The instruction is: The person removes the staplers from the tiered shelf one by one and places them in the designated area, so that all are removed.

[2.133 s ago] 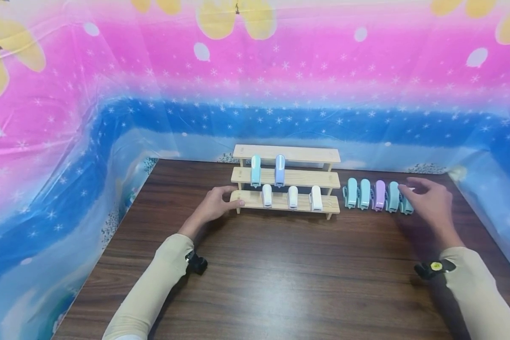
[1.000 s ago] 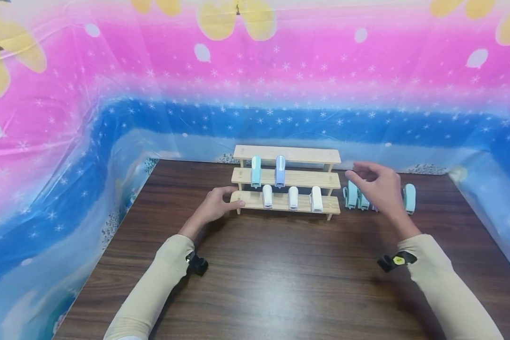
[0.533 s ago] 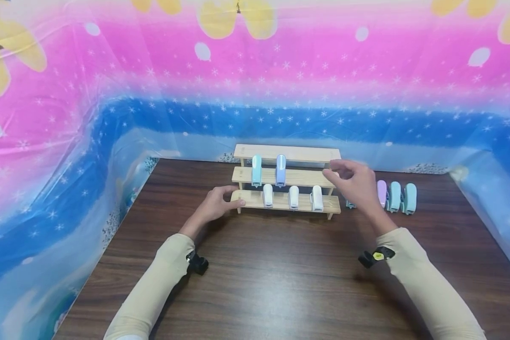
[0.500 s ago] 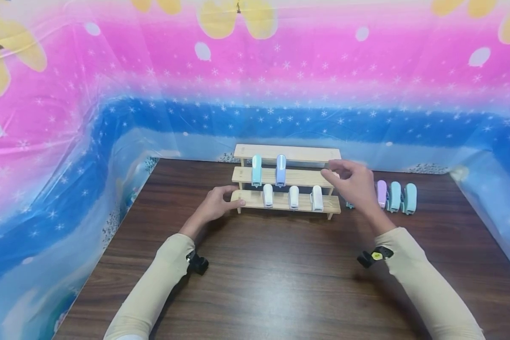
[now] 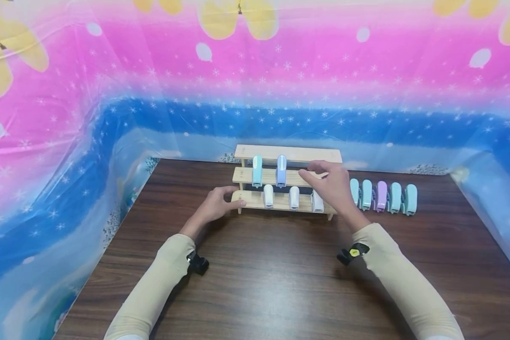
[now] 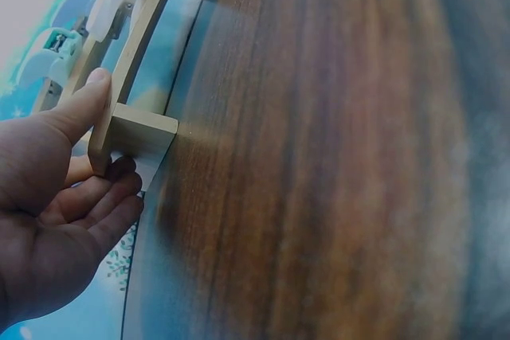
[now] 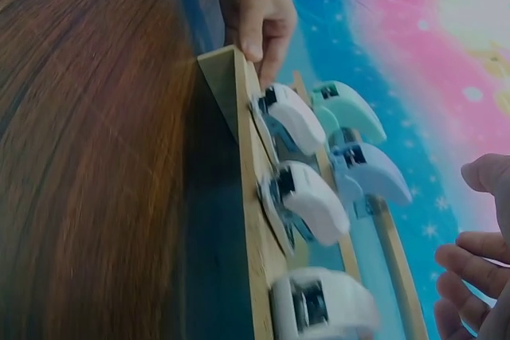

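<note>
My left hand (image 5: 216, 204) pinches the left end of a three-tier wooden display stand (image 5: 248, 200), thumb on top of the lowest shelf and fingers under it. In the left wrist view the thumb (image 6: 84, 109) lies against that board. Over the right part of the stand hovers my right hand (image 5: 333, 186), fingers loosely bent, nothing between thumb and fingers (image 7: 470, 264). Three white stapler-like gadgets (image 5: 294, 198) sit on the lowest shelf, the rightmost partly behind the right hand. On the middle shelf stand a mint one (image 5: 257, 171) and a periwinkle one (image 5: 281, 171).
Right of the stand, several more of these gadgets stand in a row on the wooden table (image 5: 255, 278): a purple one (image 5: 381, 196) among teal ones (image 5: 410, 199). Behind hangs a pink and blue patterned cloth (image 5: 272, 85). The top shelf (image 5: 286, 152) is the rearmost tier.
My right hand has moved left from the rightmost teal gadget, past the row, to above the stand's right part. The left hand keeps its hold on the stand.
</note>
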Available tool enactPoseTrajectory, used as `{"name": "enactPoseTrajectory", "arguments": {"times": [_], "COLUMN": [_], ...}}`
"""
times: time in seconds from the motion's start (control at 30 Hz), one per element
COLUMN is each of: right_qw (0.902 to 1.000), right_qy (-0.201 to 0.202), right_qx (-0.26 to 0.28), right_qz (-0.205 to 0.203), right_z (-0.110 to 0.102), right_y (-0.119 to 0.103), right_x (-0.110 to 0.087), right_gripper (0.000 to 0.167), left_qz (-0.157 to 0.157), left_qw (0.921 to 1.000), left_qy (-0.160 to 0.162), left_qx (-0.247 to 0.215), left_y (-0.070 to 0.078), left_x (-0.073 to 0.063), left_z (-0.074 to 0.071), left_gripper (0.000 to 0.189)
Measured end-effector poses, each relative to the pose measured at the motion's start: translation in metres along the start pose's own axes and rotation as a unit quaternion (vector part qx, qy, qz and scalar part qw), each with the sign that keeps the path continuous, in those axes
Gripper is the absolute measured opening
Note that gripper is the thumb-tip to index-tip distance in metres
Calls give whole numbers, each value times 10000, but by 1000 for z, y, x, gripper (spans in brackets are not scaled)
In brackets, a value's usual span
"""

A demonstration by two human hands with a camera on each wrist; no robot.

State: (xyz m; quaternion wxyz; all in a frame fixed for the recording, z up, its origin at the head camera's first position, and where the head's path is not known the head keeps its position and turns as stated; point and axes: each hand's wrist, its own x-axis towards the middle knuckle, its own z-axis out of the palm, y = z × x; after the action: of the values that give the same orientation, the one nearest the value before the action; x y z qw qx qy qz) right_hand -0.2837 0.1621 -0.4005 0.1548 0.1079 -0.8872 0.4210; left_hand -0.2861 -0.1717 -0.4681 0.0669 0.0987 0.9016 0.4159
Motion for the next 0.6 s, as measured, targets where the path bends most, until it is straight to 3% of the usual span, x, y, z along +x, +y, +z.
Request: {"name": "enactPoseTrajectory", "arguments": {"times": [0.6], "right_qw": [9996], "right_qy": [-123], "right_qx": [159], "right_qz": [175], "right_z": [42], "right_y": [-6], "right_x": [11], "right_gripper": [58], "left_qz": [45], "left_qw": [10000], "left_qy": [22], "left_qx": [-56], "left_y": [-1], "left_x": [0], "left_z": [0], "left_gripper": [63]}}
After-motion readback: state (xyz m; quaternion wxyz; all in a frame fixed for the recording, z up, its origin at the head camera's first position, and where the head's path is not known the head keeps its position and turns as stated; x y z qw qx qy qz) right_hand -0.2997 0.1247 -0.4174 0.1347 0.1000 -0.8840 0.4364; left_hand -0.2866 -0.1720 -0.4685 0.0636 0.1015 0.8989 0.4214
